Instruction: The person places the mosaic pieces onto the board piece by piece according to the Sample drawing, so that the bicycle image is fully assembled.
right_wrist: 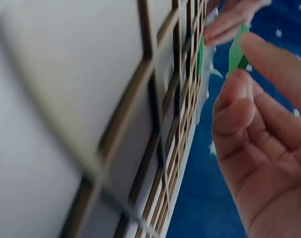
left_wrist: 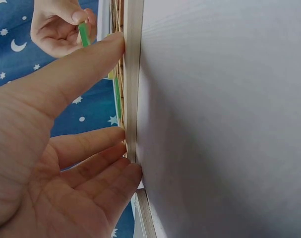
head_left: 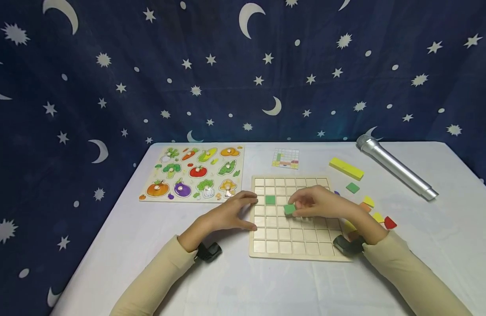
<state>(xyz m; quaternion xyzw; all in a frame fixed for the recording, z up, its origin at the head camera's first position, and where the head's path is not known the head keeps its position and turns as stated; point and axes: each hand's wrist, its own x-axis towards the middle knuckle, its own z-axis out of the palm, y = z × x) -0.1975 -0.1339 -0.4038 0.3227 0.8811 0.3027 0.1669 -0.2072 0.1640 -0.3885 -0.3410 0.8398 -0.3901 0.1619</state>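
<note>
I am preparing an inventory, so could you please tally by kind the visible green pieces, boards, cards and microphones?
Green pieces: 3
Boards: 2
Card: 1
Microphone: 1
Total: 7

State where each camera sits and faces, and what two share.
Head: on the head, facing forward and down at the gridded board; sleeves, left grip, right grip show.
Left wrist: on that wrist, facing the left grip at the board's edge; the right grip shows beyond.
Right wrist: on that wrist, facing the right grip over the board; the left grip shows partly.
Both wrist views share the green tile the right grip pinches.
</note>
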